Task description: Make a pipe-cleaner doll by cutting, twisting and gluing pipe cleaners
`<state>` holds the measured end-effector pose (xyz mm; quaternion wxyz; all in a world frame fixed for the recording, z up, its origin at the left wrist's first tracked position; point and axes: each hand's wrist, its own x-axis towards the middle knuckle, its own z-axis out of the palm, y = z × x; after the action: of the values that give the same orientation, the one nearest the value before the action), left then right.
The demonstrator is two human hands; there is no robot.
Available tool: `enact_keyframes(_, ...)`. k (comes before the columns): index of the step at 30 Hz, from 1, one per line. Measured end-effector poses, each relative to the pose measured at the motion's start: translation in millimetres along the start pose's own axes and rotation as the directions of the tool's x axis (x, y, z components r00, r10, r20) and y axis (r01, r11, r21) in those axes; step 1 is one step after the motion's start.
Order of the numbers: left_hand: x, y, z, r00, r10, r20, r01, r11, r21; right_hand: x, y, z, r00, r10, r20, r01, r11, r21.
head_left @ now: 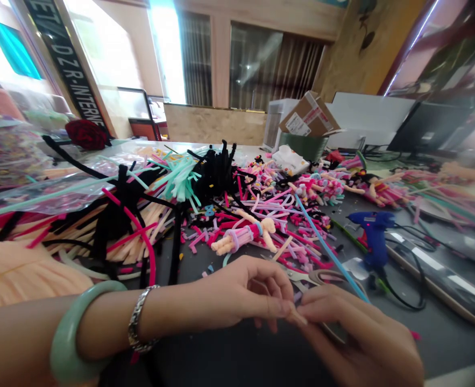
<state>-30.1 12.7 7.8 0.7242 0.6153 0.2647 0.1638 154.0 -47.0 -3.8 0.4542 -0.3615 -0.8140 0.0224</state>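
My left hand (241, 293) reaches across from the left, a pale green bangle and a silver bracelet on its wrist. Its thumb and fingers pinch a small pale pipe-cleaner piece (297, 316). My right hand (358, 338) meets it at the lower right, fingers curled and pinching the same piece. A thin blue stick (326, 247) runs diagonally just above the hands. A small pipe-cleaner doll (247, 234), peach with pink and lilac bands, lies on the dark table just beyond my left hand. Scissors (313, 277) lie partly behind my fingers.
A big heap of cut pipe cleaners (172, 199) in black, pink, peach and mint covers the table. A blue glue gun (372, 234) with a black cord stands at right beside a tray (442, 279). More dolls (330, 185), a cardboard box (310, 115) and a monitor (426, 129) sit farther back.
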Motion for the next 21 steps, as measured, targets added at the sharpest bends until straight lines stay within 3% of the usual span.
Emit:
enact_keyframes(4, -1, 3, -0.4, 0.999, -0.004, 0.053, 0.004, 1.000, 0.002, -1, -1, -1, 0.999, -0.042, 0.002, 0.042, 0.999, 0.000)
enact_keyframes(8, -5, 15, -3.1, 0.992, 0.062, 0.110, -0.094, 0.944, 0.316, 0, -2, -1, 0.994, -0.110, 0.017, 0.111, 0.993, -0.030)
enact_keyframes(11, -7, 19, -6.3, 0.965, 0.185, 0.184, -0.259, 0.751, 0.607, 2, -1, 1, 0.990, -0.122, 0.074, 0.125, 0.992, -0.031)
enact_keyframes(14, -9, 18, -7.3, 0.922, 0.245, 0.300, -0.387, 0.530, 0.755, 4, -1, 3, 0.986, -0.074, 0.148, 0.071, 0.997, 0.025)
enact_keyframes(18, -13, 16, -3.6, 0.904, 0.239, 0.354, -0.420, 0.339, 0.842, 4, -1, 7, 0.979, -0.014, 0.205, -0.004, 0.997, 0.083)
enact_keyframes(21, -15, 15, -0.7, 0.903, 0.206, 0.377, -0.417, 0.214, 0.883, 3, -1, 10, 0.977, -0.035, 0.212, 0.012, 0.994, 0.108)
